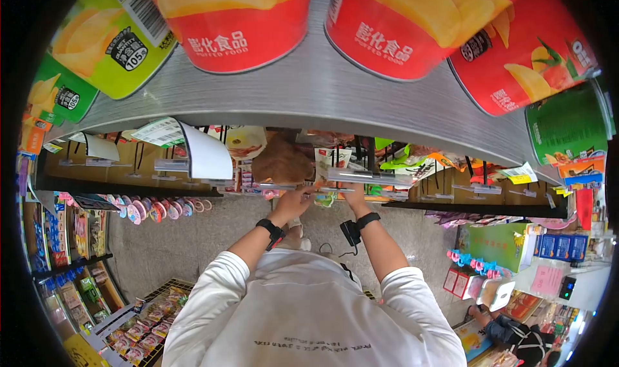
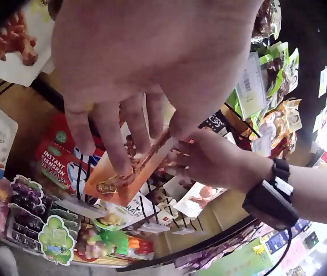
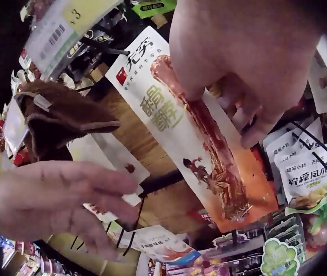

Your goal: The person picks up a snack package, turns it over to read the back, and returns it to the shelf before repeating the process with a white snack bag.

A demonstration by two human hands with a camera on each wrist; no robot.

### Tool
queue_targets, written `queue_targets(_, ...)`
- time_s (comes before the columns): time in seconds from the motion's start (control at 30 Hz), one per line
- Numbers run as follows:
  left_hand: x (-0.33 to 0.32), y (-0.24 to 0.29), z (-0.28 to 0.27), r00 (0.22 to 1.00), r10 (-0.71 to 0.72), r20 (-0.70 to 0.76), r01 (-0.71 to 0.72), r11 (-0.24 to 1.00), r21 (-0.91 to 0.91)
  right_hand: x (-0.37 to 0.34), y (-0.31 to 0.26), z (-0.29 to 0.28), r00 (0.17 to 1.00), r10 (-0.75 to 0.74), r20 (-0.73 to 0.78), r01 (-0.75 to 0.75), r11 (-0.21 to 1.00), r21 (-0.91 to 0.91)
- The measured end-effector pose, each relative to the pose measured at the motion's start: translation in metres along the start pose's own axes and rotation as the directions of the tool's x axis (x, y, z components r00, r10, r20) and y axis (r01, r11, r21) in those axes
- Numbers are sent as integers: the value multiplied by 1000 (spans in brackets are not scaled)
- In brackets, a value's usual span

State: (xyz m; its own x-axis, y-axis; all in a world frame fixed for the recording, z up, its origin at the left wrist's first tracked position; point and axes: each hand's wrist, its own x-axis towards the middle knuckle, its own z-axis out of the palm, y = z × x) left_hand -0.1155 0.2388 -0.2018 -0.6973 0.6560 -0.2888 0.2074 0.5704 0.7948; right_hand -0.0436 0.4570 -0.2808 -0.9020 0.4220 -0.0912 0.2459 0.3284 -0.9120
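A white-and-orange snack packet (image 3: 178, 129) with a picture of a long meat piece hangs tilted in front of the rack. At its upper edge in the right wrist view, my right hand (image 3: 238, 52) pinches it with bent fingers. My left hand (image 3: 65, 198) is apart from the packet there, fingers extended near other hanging packets. From the left wrist, the left hand (image 2: 158, 57) shows large, its fingers pointing down across the same packet (image 2: 123, 178), and the right hand (image 2: 215, 158) is at the packet's far side. The head view has both hands below the shelf edge.
A grey shelf board (image 1: 271, 96) with chip tubs (image 1: 238, 31) juts out above the hands. Price tag holders (image 1: 367, 175) stick out on hooks. A brown cloth thing (image 3: 65, 115) hangs beside the packets. Grape-shaped packs (image 2: 28, 195) stand lower. Behind is a snack bin (image 1: 148, 325).
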Motion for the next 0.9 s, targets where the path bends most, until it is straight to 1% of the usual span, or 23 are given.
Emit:
queue_targets(0.03, -1, -4, 0, 997, 54, 49, -53, 998, -21, 3, -7, 5, 998, 25, -65, -6, 958, 287)
queue_targets(0.07, -3, -7, 0, 989, 110, 97, -106, 993, -44, 8, -15, 8, 991, 68, -117, 7, 834, 551)
queue_targets(0.1, -4, -10, -1, 976, 165, 145, -157, 985, -67, 22, -2, 12, 990, 69, -121, -9, 896, 444)
queue_targets(0.13, -4, -9, -3, 976, 167, 138, -160, 985, -62, 37, 12, 17, 990, 70, -125, -26, 944, 329)
queue_targets(0.17, -6, -8, -5, 970, 165, 179, -158, 986, -54, 51, 26, 21, 989, 71, -130, -43, 977, 210)
queue_targets(0.2, -7, -8, -8, 961, 162, 224, -156, 987, -45, 53, 8, 18, 982, 94, -163, -60, 978, 202)
queue_targets(0.23, -6, -10, -9, 957, 180, 226, -169, 983, -65, 52, -18, 13, 981, 95, -169, -58, 976, 208)
queue_targets(0.27, -4, -12, -11, 955, 184, 232, -175, 983, -61, 47, -53, 4, 977, 77, -201, -48, 988, 148)
queue_targets(0.3, -3, -13, -12, 951, 180, 252, -174, 984, -44, 44, -71, 0, 971, 60, -234, -41, 995, 86)
queue_targets(0.33, 0, -13, -14, 946, 179, 271, -178, 984, -28, 44, -66, 2, 967, 59, -247, -39, 996, 86)
queue_targets(0.37, 3, -13, -16, 942, 192, 275, -192, 981, -27, 45, -57, 4, 962, -10, -273, 22, 999, 43)
queue_targets(0.43, 4, -11, -18, 948, 143, 283, -149, 989, -2, 50, -45, 4, 967, 44, -249, -35, 999, 42)
queue_targets(0.47, 5, -9, -19, 946, 151, 287, -156, 988, -4, 53, -38, 4, 969, 71, -236, -63, 997, 40)
queue_targets(0.53, 4, -5, -20, 943, 107, 316, -86, 993, -80, 47, -20, 5, 981, 54, -188, -38, 995, 92)
queue_targets(0.67, 11, -3, -6, 931, 160, 329, -134, 986, -99, 35, 6, -8, 995, 9, -98, 10, 982, 190)
queue_targets(0.7, 16, -6, 2, 916, 201, 346, -180, 979, -93, 35, 5, -22, 1000, 1, -20, -5, 986, -167)
queue_targets(0.73, 19, -6, 8, 900, 241, 363, -225, 970, -86, 26, -6, -32, 1000, 3, -28, -8, 985, -172)
queue_targets(0.77, 19, -1, 11, 898, 248, 365, -231, 969, -90, 13, -27, -44, 992, 113, -62, -122, 979, -163)
queue_targets(0.8, 17, 9, 12, 894, 268, 358, -259, 963, -74, 6, -36, -52, 972, 217, -92, -229, 961, -151)
queue_targets(0.83, 16, 19, 12, 893, 286, 347, -284, 957, -57, 4, -27, -62, 966, 235, -109, -252, 948, -193)
queue_targets(0.87, 16, 28, 13, 897, 286, 336, -282, 957, -60, 5, -22, -72, 968, 228, -101, -244, 949, -200)
queue_targets(0.9, 13, 35, 14, 897, 271, 348, -283, 959, -20, 4, -18, -79, 974, 65, -217, -88, 992, -95)
